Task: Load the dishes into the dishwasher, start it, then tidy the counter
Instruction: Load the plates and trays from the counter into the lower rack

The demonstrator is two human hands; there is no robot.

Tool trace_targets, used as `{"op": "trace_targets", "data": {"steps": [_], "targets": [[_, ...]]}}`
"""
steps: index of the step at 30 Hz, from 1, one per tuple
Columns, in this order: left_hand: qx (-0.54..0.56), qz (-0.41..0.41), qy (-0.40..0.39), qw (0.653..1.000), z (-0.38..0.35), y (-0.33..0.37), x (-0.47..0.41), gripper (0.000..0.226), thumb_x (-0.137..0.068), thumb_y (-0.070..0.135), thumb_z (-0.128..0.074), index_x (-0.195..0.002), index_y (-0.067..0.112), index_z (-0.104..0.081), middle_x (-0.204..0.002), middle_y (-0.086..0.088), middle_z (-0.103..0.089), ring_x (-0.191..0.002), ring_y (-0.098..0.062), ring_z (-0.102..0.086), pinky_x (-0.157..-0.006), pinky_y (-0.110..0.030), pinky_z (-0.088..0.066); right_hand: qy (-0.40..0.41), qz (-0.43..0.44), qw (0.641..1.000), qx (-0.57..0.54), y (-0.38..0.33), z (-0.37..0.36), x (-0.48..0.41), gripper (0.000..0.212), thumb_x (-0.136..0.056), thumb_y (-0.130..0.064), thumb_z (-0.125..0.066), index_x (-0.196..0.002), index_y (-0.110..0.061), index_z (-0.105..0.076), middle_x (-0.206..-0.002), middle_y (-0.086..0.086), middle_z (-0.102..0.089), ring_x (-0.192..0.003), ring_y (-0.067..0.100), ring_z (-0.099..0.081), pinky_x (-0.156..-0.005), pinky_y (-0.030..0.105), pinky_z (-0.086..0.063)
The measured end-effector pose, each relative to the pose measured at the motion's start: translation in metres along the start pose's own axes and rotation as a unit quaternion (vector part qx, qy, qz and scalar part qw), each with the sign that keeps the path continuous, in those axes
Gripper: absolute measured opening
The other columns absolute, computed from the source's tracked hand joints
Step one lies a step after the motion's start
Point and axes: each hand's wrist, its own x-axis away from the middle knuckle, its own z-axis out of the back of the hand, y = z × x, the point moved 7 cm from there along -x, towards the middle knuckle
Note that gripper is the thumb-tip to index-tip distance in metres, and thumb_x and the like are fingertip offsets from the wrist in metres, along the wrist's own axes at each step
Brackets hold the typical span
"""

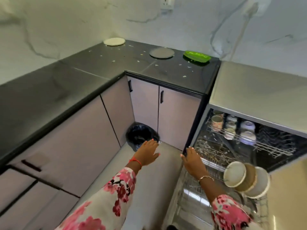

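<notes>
With your left hand (148, 153) spread flat on the grey steel dishwasher door (149, 188) and your right hand (192, 161) straight-fingered at its edge, closing it hard may jolt the round white bowls (235, 174) in the wire lower rack (192, 193).

Home kitchen. Black L-shaped counter (58, 90) against marble-look wall (66, 22), socket (167, 2) up top. Pale cabinets (177, 118) with dark handles below. Open dishwasher (257, 90), cups (216, 121) and bowls (235, 176) racked inside. Bin (138, 135) with black liner in floor corner. Plate (114, 41), green tray (196, 57), crumbs on counter.
</notes>
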Motion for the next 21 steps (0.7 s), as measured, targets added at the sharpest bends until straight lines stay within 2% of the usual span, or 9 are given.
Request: {"op": "trace_targets", "data": {"steps": [6,11,15,21], "targets": [[0.044,0.048,0.040,0.997,0.030,-0.074,-0.012,0.056,-0.097,0.036,-0.041,-0.145,0.008,-0.028,-0.155,-0.005,-0.022,-0.145,-0.019,-0.010,-0.117,-0.035,-0.006,-0.010,0.050,0.998,0.031,-0.078,-0.004,-0.053,0.055,-0.100,-0.034,-0.035,-0.144,-0.003,-0.026,-0.154,0.013,-0.022,-0.144,0.024,-0.017,-0.117,0.031,-0.013],[0.047,0.067,0.049,0.995,0.048,-0.136,-0.048,0.056,-0.097,0.036,-0.041,-0.144,0.008,-0.028,-0.154,-0.005,-0.023,-0.145,-0.019,-0.011,-0.118,-0.037,-0.007,-0.009,0.072,0.997,0.019,-0.123,-0.006,-0.125,0.056,-0.100,-0.034,-0.035,-0.145,-0.003,-0.024,-0.155,0.013,-0.019,-0.145,0.023,-0.014,-0.119,0.034,-0.013],[0.046,0.074,0.053,0.995,0.071,-0.194,-0.102,0.055,-0.098,0.037,-0.039,-0.143,0.008,-0.029,-0.153,-0.007,-0.025,-0.145,-0.021,-0.011,-0.118,-0.037,-0.006,0.010,0.085,0.996,-0.002,-0.154,0.004,-0.204,0.056,-0.100,-0.033,-0.037,-0.145,-0.002,-0.023,-0.156,0.012,-0.017,-0.145,0.024,-0.012,-0.119,0.035,-0.011],[0.045,0.102,0.073,0.991,0.120,-0.266,-0.195,0.060,-0.098,0.042,-0.037,-0.146,0.011,-0.023,-0.157,-0.003,-0.015,-0.146,-0.018,-0.003,-0.117,-0.037,0.000,0.055,0.094,0.994,0.020,-0.184,0.033,-0.330,0.058,-0.100,-0.034,-0.036,-0.146,-0.003,-0.021,-0.156,0.011,-0.014,-0.146,0.022,-0.010,-0.118,0.033,-0.007]]}}
